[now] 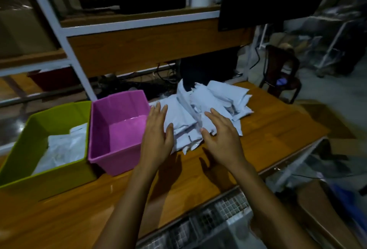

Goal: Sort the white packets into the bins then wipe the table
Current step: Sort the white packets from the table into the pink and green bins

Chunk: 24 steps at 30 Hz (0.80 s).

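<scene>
While both hands hover flat-fingered over the packet pile (208, 109) on the worktop (268, 129), left hand (156, 137) and right hand (222, 139) grip nothing; pink bin (103, 129) beside.

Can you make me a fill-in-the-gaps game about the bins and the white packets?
The empty bin is coloured ___.
The other bin holds packets and is coloured ___.
The pile lies to the ___ of both bins.
The left hand and right hand are both ___, gripping nothing.
Missing words: pink, green, right, open.
</scene>
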### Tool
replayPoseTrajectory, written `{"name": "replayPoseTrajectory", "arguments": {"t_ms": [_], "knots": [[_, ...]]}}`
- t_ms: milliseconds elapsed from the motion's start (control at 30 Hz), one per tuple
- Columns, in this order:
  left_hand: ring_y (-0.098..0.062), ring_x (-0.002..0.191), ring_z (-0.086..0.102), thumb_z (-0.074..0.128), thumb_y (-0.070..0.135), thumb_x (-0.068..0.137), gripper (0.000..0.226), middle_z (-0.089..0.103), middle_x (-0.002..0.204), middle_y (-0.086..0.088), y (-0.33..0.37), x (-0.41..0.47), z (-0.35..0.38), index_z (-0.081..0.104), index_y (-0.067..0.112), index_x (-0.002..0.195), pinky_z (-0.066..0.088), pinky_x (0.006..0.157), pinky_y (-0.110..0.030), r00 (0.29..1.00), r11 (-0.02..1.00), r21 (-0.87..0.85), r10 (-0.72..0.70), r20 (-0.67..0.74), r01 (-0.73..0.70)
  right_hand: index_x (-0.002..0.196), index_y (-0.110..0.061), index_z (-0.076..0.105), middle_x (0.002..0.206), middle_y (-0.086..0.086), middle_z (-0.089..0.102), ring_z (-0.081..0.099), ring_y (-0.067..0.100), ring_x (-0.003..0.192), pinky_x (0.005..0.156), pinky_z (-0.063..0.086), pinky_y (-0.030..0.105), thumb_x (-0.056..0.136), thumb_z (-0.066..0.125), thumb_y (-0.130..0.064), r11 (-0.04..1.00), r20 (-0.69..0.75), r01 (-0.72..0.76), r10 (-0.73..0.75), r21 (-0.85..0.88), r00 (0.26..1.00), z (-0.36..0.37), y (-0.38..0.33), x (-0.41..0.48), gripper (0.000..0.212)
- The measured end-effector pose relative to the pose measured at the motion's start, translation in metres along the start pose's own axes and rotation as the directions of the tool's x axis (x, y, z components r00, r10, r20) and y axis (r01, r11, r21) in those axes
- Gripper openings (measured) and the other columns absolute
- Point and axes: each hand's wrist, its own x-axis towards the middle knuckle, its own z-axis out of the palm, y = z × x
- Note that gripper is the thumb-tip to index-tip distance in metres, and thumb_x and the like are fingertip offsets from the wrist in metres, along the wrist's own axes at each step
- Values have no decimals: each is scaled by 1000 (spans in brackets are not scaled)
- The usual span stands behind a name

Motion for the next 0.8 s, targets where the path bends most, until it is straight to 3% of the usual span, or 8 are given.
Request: {"name": "replayPoseTrajectory", "arguments": {"t_ms": [167,300,433,533,600,667,733,800], "knots": [[-16,147,12,47,30,99,54,21,159,-3,0,67,49,31,16,149,12,114,-28,998,999,-31,32,48,-31,141,-22,46,151,-2,39,31,18,140,111,32,36,96,55,-33,998,-27,-54,53,-39,998,-17,51,55,47],[-23,145,22,43,36,92,59,31,155,-8,2,121,92,37,12,146,21,118,-37,994,996,-79,39,100,-31,141,-18,47,151,1,40,33,20,139,111,31,34,96,55,-30,992,-11,-82,81,-101,997,-25,89,104,47],[-27,142,28,50,25,97,53,37,151,-12,5,165,138,37,7,145,21,115,-35,988,998,-59,47,148,-39,140,-15,47,150,5,41,35,23,138,112,29,34,97,53,-23,981,3,-110,112,-157,994,-29,125,151,44],[-34,139,31,47,17,98,57,32,152,-20,6,194,176,26,1,148,25,113,-36,944,993,9,-113,311,116,137,-14,50,146,7,46,40,25,135,111,31,34,96,52,-19,974,35,-135,144,-182,989,-25,157,187,42],[-39,136,33,43,17,98,63,29,151,-25,7,215,200,12,0,150,31,109,-40,801,936,212,-350,486,281,135,-12,53,144,9,49,44,26,132,111,34,35,97,50,-16,971,68,-141,157,-194,985,-19,178,214,39],[-41,139,27,41,19,100,66,21,153,-27,3,222,223,3,-2,151,28,111,-43,669,865,367,-498,552,341,131,-9,57,140,10,53,49,27,128,110,36,33,97,48,-12,971,110,-136,160,-199,981,-12,198,239,36],[-43,141,22,39,21,100,66,16,154,-29,-3,220,245,4,-3,150,24,113,-44,663,842,401,-534,525,361,130,-8,58,138,11,55,50,28,127,109,36,32,97,49,-13,969,212,-110,157,-219,965,-5,218,261,35],[-42,143,17,33,22,102,61,13,155,-29,-9,213,263,6,-3,150,17,116,-46,705,843,411,-523,479,347,132,-7,56,137,13,55,51,29,126,108,37,33,97,49,-18,972,345,-94,166,-216,924,3,238,279,37]]}}
